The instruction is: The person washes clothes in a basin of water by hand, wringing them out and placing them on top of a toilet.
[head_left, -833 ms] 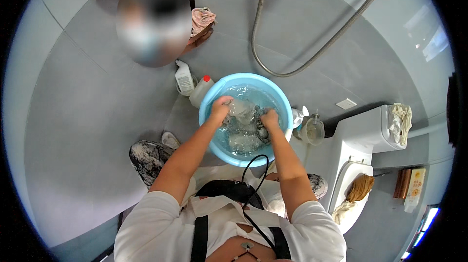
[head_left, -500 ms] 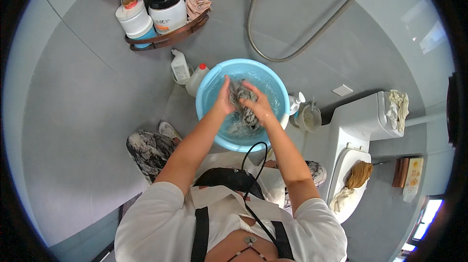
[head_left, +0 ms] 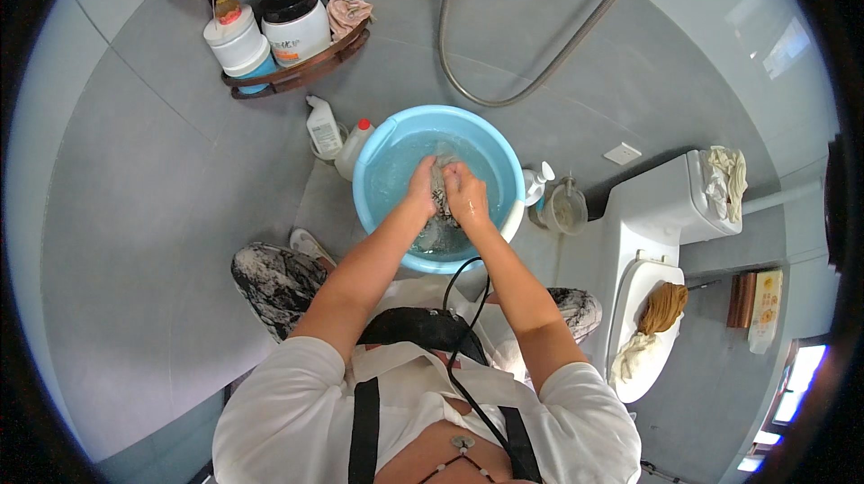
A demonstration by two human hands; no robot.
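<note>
Together, hands (head_left: pixel 443 189) gripping cloth (head_left: pixel 438 214), over basin (head_left: pixel 378 146)

1. The scene is evenly and brightly lit, with soft daylight tones across the grey tiled walls and floor (head_left: pixel 162 241).
2. A bright window (head_left: pixel 796 371) glows at the lower right rim, blown out to white-blue.
3. Shadows are faint and diffuse; only a soft one lies under the round light-blue plastic basin (head_left: pixel 378 146).
4. Fisheye distortion bends the silver shower hose (head_left: pixel 540 79) and wall lines toward the black circular rim.
5. The centre is sharp; the edges smear slightly.
</note>
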